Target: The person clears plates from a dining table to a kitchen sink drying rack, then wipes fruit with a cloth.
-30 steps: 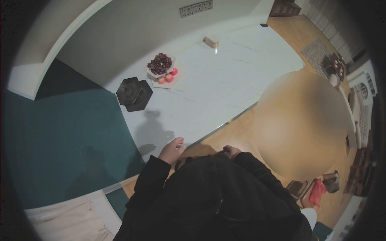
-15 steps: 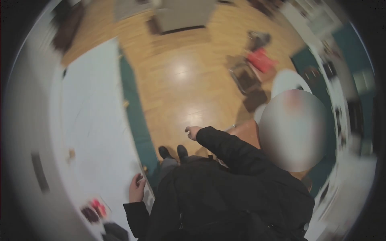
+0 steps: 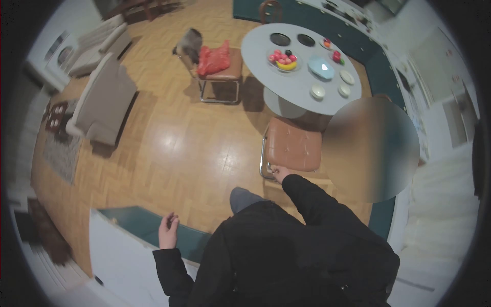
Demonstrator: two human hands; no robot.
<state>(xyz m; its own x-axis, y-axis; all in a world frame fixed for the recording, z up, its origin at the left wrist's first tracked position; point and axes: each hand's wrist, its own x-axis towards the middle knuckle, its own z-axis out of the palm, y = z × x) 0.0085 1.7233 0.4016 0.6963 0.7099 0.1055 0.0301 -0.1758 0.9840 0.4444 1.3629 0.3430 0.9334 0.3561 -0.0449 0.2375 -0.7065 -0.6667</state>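
A grey tabletop (image 3: 255,51) with rounded ends stands on a white foot. On it, a clear bowl (image 3: 276,71) holds pink and red fruit (image 3: 279,56) and a yellow banana (image 3: 287,66). A light blue dish (image 3: 321,68) sits just beside it. Near the far edge are two round black plates (image 3: 280,39), and two little white bowls (image 3: 317,91) are near the other edge. A red bag (image 3: 214,58) lies on the far brown chair (image 3: 230,73). Two cream sofas (image 3: 105,102) stand on the wooden floor (image 3: 174,169), near a grey rug (image 3: 60,153).

The near chair's seat (image 3: 295,145) looks like tufted leather, its frame (image 3: 262,157) shiny metal, the floor (image 3: 179,128) glossy wood.
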